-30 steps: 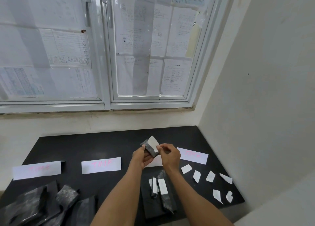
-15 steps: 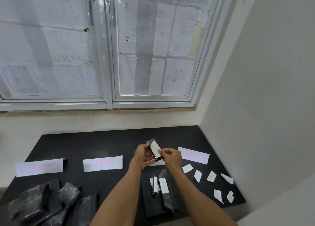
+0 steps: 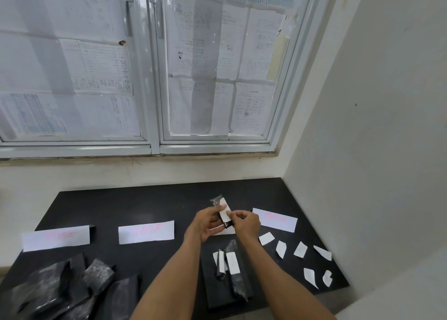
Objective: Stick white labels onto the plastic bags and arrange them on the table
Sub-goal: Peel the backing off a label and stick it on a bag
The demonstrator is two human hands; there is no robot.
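A crinkled, faintly glossy dark plastic bag carries a smooth white paper label. The table is matt black. At near left, the heap of bags shows wrinkled plastic with a dull sheen. At right lie matt white loose labels; the paper strips bear pink ink. At the far side, a smooth white-painted window frame holds thin printed paper sheets, beside a matt wall.

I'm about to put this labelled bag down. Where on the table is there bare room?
Bare table runs behind the paper signs, up to the wall. Another patch lies before the middle sign, between the bag pile and the labelled bags. Crowded: loose labels at right, bag pile front left.
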